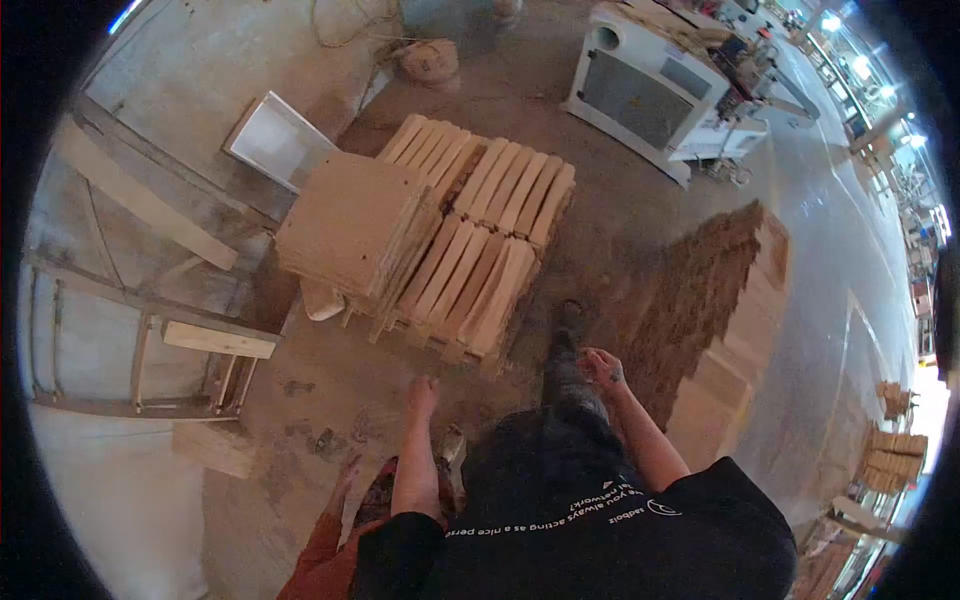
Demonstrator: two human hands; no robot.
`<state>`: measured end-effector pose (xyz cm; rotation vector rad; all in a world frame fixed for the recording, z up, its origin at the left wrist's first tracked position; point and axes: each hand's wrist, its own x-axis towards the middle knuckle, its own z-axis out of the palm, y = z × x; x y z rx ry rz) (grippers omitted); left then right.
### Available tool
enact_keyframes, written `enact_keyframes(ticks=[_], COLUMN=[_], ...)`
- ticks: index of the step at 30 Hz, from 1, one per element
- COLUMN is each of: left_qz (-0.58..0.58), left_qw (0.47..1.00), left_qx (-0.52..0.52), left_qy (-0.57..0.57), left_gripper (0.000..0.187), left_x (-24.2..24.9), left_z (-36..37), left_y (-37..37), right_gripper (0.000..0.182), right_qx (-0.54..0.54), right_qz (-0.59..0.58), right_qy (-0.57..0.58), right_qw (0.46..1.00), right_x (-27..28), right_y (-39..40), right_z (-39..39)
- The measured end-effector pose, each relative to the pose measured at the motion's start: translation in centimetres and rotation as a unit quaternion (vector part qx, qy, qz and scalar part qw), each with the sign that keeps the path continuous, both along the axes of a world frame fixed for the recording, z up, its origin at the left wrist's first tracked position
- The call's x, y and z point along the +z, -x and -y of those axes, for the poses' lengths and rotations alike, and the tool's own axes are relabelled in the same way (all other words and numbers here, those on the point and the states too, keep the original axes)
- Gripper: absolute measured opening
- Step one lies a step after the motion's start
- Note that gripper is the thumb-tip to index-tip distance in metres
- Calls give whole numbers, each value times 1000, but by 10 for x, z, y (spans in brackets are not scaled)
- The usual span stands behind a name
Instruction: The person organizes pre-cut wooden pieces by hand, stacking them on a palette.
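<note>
My left hand point(423, 393) hangs in front of my body with its fingers curled in, and nothing shows in it. My right hand point(601, 369) is held beside my dark trouser leg, its fingers also curled, with no object visible. Beyond both hands stands a stack of pale wooden pieces point(480, 285), laid side by side in layers. Flat brown boards point(345, 222) are piled against its left side. Neither hand touches the wood.
A co-worker's orange sleeve point(322, 555) and hand point(347, 474) are close at my left. A long stack of wood point(715, 380) runs along my right. A white machine point(645, 95) stands farther ahead. A wooden frame point(220, 340) leans at the left wall.
</note>
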<state>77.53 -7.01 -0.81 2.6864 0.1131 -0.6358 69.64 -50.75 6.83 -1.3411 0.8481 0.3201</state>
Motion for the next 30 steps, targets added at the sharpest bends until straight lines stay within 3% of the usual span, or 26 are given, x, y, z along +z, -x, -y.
enact_keyframes(ticks=[1, 5, 8, 10, 13, 16, 18, 20, 22, 24, 27, 30], left_qz=[44, -49, -147, -158, -275, -223, -199, -247, -269, -265, -296, -157], left_qw=[999, 999, 989, 984, 955, 973, 980, 957, 948, 963, 944, 979], left_qx=[13, 16, 7, 9, -39, 32, -17, 122, 140, 33, -133, -132], left_qy=[5, 3, -18, -85, -108, -47, -2, 89, 94, 15, -68, 12], left_gripper=[38, 37, 39, 38, 42, 32, 45, 42, 41, 41, 41, 31], left_x=[-10, 18, -17, -59, -60, -13, -26, -53, -67, -71, -59, -135], left_z=[10, 96, 161, 199, 277, 372, 406, 433, 457, 478, 505, 520], left_y=[-18, -88, -103, -111, -175, -253, -288, -315, -332, -349, -377, -373], right_gripper=[36, 36, 37, 38, 37, 34, 33, 33, 34, 36, 40, 44], right_qx=[17, 68, 4, 6, -40, -86, -97, -87, -40, 1, 57, 126], right_qz=[5, 25, 63, 37, 3, 0, -1, -13, 41, 79, 103, 79], right_qy=[7, 39, -75, -24, 14, 35, 48, 63, 56, 45, 63, 134], right_qw=[1000, 997, 995, 999, 999, 996, 994, 994, 997, 996, 991, 980], right_x=[0, -26, -62, -35, -16, -12, -2, 20, 25, 21, 19, 22], right_y=[-31, -158, -210, -241, -270, -294, -323, -369, -419, -473, -557, -648], right_z=[14, 100, 183, 242, 325, 407, 439, 464, 487, 505, 519, 518])
